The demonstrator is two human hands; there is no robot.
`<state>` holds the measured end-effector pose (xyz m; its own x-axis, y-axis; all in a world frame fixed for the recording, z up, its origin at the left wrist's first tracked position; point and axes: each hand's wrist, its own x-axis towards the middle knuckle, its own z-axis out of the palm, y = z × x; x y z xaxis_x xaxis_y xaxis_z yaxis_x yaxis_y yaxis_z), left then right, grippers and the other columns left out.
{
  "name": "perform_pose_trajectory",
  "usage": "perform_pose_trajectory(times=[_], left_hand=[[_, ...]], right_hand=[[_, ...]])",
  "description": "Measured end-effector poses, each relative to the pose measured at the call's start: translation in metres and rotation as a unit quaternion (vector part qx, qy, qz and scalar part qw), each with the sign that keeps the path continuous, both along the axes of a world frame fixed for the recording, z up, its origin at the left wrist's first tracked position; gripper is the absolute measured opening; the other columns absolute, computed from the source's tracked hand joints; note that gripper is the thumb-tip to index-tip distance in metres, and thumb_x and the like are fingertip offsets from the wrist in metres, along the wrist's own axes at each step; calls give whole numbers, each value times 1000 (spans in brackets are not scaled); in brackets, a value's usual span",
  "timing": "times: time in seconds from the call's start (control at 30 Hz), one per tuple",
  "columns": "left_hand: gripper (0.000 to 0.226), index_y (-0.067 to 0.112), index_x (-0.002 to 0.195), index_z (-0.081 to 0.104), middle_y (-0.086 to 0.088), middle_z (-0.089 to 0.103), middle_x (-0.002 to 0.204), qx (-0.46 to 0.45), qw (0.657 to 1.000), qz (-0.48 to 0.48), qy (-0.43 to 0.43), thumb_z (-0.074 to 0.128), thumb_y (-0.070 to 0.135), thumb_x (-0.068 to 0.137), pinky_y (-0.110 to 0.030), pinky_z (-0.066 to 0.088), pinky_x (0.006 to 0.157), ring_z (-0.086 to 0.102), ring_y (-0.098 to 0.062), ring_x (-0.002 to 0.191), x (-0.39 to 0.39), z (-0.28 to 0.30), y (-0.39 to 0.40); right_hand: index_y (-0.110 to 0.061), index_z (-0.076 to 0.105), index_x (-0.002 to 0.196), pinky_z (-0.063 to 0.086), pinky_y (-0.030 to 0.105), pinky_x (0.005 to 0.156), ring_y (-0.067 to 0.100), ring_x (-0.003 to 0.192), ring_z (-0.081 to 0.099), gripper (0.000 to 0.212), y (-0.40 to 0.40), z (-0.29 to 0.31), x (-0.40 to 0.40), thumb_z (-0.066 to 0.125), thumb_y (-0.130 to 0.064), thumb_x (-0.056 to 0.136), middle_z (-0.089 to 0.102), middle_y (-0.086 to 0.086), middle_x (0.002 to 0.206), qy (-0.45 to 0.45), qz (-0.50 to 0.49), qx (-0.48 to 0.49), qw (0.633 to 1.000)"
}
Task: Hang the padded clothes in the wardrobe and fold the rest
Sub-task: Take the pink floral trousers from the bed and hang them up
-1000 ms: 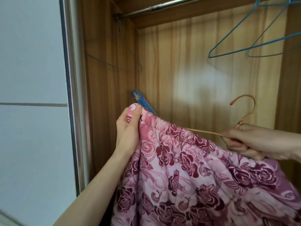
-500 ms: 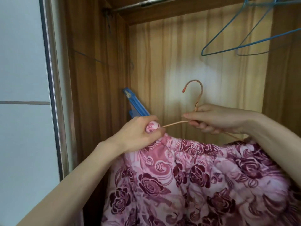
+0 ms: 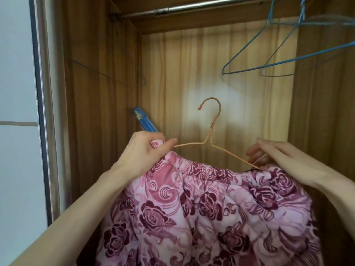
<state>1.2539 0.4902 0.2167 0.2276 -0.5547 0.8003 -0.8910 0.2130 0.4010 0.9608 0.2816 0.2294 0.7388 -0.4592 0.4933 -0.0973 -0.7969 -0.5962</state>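
Head view: padded garment, pink quilted fabric with dark rose print, fills lower centre, soft, puffy, likely bulky and a bit heavy for the thin orange wire hanger at mid-frame, so best taken at the gathered top edge near the hanger ends. Left hand grips a bunched top corner against the hanger's left tip; right hand has fingers bent at the hanger's right end, blurred, grip cannot be told. Metal rail runs top centre, blue wire hangers upper right, wood-grain wardrobe walls behind, blue plastic thing at left.
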Motion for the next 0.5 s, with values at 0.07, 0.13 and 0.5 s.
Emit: perform_pose_trajectory(times=[0.07, 0.13, 0.5], left_hand=[[45, 11, 64, 67, -5, 61, 56, -21, 1000, 8, 5, 69, 38, 100, -38, 42, 53, 50, -24, 50, 3, 0, 2], [41, 12, 67, 71, -5, 65, 58, -31, 999, 16, 9, 70, 38, 99, -35, 45, 54, 55, -22, 51, 3, 0, 2], [52, 23, 64, 65, 4, 61, 53, -104, 989, 93, -56, 68, 71, 82, -31, 46, 53, 58, -13, 52, -8, 24, -7]], right_hand=[[-40, 76, 98, 53, 30, 91, 0, 93, 72, 73, 4, -14, -16, 40, -99, 73, 77, -16, 98, 19, -32, -36, 999], [-35, 72, 95, 56, 29, 78, 0, 81, 73, 66, 17, -24, -20, 54, -94, 71, 78, -13, 88, 36, -55, -64, 996], [-26, 61, 71, 47, 27, 57, 9, 56, 61, 47, 45, 28, -21, 68, -72, 78, 65, -9, 58, -57, -149, -232, 960]])
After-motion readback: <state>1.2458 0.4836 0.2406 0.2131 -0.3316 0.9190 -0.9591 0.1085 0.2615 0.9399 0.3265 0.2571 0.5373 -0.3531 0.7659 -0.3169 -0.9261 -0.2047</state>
